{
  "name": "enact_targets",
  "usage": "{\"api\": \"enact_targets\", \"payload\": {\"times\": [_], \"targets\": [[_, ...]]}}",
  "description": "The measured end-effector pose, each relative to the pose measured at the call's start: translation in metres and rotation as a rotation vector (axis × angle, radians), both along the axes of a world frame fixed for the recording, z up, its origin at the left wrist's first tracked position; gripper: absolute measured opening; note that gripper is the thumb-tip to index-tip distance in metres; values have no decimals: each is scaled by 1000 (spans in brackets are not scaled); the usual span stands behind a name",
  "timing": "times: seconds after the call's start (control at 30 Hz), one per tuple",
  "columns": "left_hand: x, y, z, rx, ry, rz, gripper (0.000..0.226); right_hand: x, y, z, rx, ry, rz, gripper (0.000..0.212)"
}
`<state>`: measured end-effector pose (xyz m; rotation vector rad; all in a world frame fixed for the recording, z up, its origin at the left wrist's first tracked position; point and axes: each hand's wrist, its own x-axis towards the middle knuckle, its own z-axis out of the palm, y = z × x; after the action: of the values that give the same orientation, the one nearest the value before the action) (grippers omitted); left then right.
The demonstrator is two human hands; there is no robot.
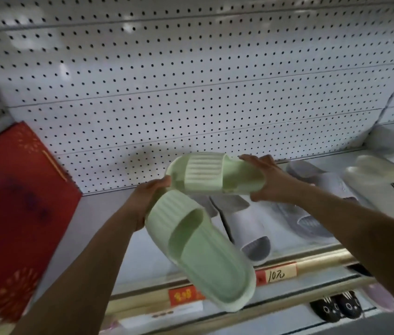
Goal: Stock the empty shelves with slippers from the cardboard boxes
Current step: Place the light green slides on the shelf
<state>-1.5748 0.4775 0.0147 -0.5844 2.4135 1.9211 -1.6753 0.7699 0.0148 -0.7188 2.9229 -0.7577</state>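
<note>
Slippers of pale green moulded foam, each with a ribbed strap and a smooth rounded sole, are held above the shelf [109,213]. We grip the lower green slipper [200,252] at its toe end with our left hand [146,201], fingers curled round it; it slants down toward us. Our right hand [267,180] grips the upper green slipper [213,174] at one end, holding it roughly level. The two slippers meet near the left hand. Behind them, white slippers [246,223] and cream slippers [384,182] rest on the shelf against a white pegboard [191,81]. A red box [14,201] stands at the left. Price labels [279,273] line the shelf edge; dark slippers [336,308] sit below.
</note>
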Motion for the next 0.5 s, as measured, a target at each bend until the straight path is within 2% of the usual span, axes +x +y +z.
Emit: {"api": "enact_targets", "payload": {"times": [0.07, 0.13, 0.2, 0.23, 0.27, 0.3, 0.37, 0.43, 0.5], "targets": [[10, -9, -5, 72, 54, 67, 28, 5, -17, -4, -38, -8, -26, 104], [15, -15, -9, 122, 111, 165, 28, 9, -32, -12, -166, -79, -169, 102], [16, -22, -14, 138, 136, 310, 30, 16, -45, -17, -391, -271, -335, 88], [17, -25, -18, 173, 148, 391, 29, 25, -50, -16, -548, -445, -351, 76], [18, -28, -24, 212, 159, 475, 28, 33, -54, -16, -671, -662, -303, 68], [20, -32, -30, 230, 162, 557, 27, 43, -56, -17, -751, -879, -194, 70], [26, -38, -43, 214, 142, 716, 30, 65, -59, -21, -860, -1157, 62, 75], [35, -40, -52, 209, 134, 866, 31, 78, -66, -26, -955, -1272, 210, 79], [44, -41, -60, 217, 138, 963, 33, 85, -85, -26, -960, -1235, 167, 81]]}}
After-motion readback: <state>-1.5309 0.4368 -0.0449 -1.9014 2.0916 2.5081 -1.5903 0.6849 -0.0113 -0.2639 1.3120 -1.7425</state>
